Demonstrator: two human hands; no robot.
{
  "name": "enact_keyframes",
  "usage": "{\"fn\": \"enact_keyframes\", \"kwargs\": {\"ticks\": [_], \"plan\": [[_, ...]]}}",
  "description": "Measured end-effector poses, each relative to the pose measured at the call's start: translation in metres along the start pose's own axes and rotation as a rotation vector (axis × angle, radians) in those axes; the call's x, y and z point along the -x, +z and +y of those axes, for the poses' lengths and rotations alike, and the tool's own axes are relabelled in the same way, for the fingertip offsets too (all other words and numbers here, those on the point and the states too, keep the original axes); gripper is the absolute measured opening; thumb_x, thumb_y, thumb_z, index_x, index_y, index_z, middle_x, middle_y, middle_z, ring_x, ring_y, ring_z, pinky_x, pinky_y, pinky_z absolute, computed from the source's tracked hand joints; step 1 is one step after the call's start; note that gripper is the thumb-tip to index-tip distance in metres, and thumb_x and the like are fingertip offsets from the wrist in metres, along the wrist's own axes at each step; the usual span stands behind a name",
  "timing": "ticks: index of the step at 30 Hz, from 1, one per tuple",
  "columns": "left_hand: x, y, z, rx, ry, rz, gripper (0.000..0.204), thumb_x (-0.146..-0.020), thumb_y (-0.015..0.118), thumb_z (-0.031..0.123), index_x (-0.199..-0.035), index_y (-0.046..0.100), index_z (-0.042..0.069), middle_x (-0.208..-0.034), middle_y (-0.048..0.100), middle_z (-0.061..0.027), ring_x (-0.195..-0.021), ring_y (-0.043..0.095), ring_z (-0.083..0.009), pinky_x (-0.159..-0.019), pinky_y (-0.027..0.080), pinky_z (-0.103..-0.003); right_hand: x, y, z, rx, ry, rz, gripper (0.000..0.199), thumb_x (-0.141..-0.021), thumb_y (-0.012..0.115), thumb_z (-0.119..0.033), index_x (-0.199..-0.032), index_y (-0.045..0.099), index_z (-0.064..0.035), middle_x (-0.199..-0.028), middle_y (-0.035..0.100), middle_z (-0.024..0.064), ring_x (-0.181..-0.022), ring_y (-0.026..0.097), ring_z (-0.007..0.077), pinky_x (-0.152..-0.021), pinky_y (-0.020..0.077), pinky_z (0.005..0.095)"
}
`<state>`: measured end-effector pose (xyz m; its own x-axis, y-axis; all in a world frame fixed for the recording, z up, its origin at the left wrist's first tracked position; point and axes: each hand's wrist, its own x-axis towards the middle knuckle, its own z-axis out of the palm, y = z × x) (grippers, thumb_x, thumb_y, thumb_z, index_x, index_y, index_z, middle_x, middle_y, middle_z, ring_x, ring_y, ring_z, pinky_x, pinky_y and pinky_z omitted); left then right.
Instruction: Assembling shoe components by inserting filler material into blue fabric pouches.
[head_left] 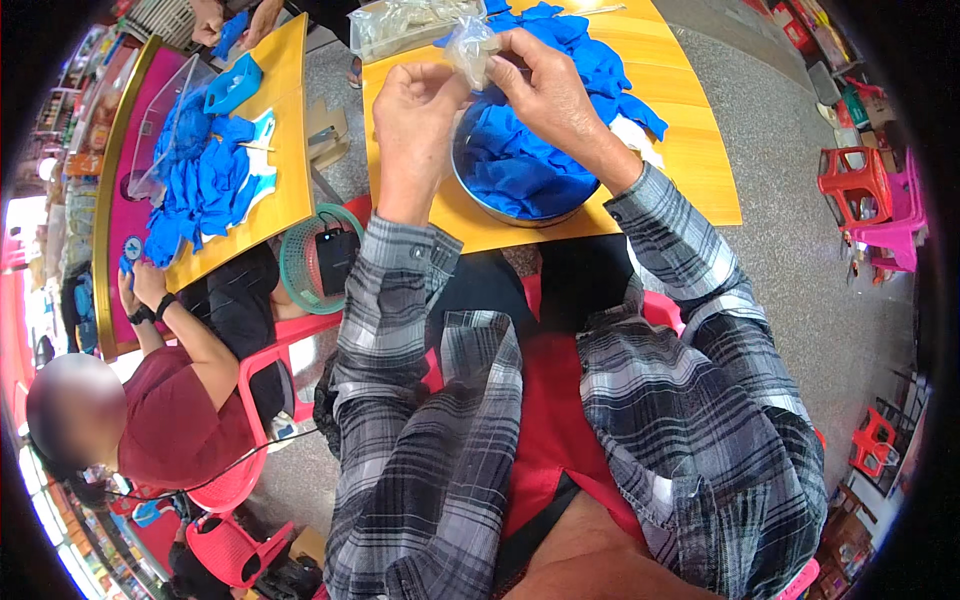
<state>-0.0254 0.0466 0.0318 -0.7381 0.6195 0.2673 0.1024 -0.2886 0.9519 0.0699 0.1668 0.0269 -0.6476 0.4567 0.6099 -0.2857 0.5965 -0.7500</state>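
Between my two hands is a small clear plastic bag (470,52), crumpled, held up over the yellow table. My left hand (418,120) pinches it from the left side. From the right, the thumb and fingers of my right hand (545,90) grip its edge. What lies inside the bag is too small to make out. Just below my hands stands a round metal basin (515,215) heaped with blue cloth pieces (520,170). More blue cloth (595,60) spreads behind it, beyond my right hand.
A clear plastic box (385,40) of bags stands at the table's (690,150) far left. On the left, a co-worker (185,420) handles blue cloth at another yellow table (285,90). A green basket (305,265) sits between us. Red stools (855,190) stand at the right.
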Motion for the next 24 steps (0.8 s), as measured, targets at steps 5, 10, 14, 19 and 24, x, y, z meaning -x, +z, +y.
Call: {"fn": "enact_keyframes", "kwargs": {"ticks": [5, 10, 14, 19, 24], "plan": [[-0.005, -0.009, -0.003, 0.225, -0.145, -0.159, 0.023, -0.089, 0.066, 0.01, -0.104, 0.057, -0.005, -0.096, 0.066, -0.0108, -0.073, 0.064, -0.0134, -0.068, 0.053, -0.023, 0.004, -0.01, 0.007, -0.079, 0.018, -0.115, 0.027, -0.09, 0.062, -0.02, -0.105, 0.061, 0.0012, -0.091, 0.063, 0.0135, -0.078, 0.061, 0.0207, -0.07, 0.0501, 0.0323], [-0.003, -0.009, -0.006, 0.088, -0.118, -0.095, 0.021, -0.089, 0.066, 0.012, -0.102, 0.058, -0.003, -0.092, 0.066, -0.0078, -0.073, 0.064, -0.0125, -0.068, 0.051, -0.021, 0.005, -0.006, 0.007, 0.066, -0.107, -0.126, 0.031, -0.091, 0.062, -0.024, -0.112, 0.056, -0.0019, -0.095, 0.057, 0.0055, -0.078, 0.057, 0.0133, -0.069, 0.0498, 0.0268], [-0.002, -0.014, 0.001, -0.009, -0.152, -0.116, 0.021, -0.087, 0.068, 0.01, -0.102, 0.059, -0.002, -0.088, 0.066, -0.0068, -0.073, 0.064, -0.0127, -0.068, 0.051, -0.021, 0.004, -0.007, 0.008, -0.016, -0.003, -0.148, 0.031, -0.087, 0.065, -0.023, -0.105, 0.061, 0.0013, -0.091, 0.062, 0.0121, -0.08, 0.06, 0.0204, -0.07, 0.0498, 0.0323], [0.0, 0.0, 0.003, -0.216, 0.123, -0.059, 0.023, -0.085, 0.065, -0.002, -0.104, 0.052, -0.003, -0.093, 0.063, -0.0093, -0.079, 0.064, -0.0127, -0.072, 0.052, -0.024, 0.003, -0.002, 0.005, 0.09, 0.029, -0.01, 0.03, -0.083, 0.068, -0.024, -0.095, 0.061, 0.0023, -0.086, 0.063, 0.0136, -0.077, 0.063, 0.0218, -0.068, 0.0492, 0.0333], [0.003, 0.006, 0.01, -0.492, 0.288, -0.076, 0.023, -0.084, 0.062, -0.005, -0.103, 0.049, -0.004, -0.094, 0.062, -0.0109, -0.081, 0.063, -0.0141, -0.074, 0.053, -0.025, -0.002, -0.005, -0.007, 0.415, -0.057, -0.002, 0.026, -0.082, 0.069, -0.021, -0.096, 0.06, -0.002, -0.083, 0.061, 0.0079, -0.071, 0.057, 0.0159, -0.065, 0.0478, 0.0299]]}}
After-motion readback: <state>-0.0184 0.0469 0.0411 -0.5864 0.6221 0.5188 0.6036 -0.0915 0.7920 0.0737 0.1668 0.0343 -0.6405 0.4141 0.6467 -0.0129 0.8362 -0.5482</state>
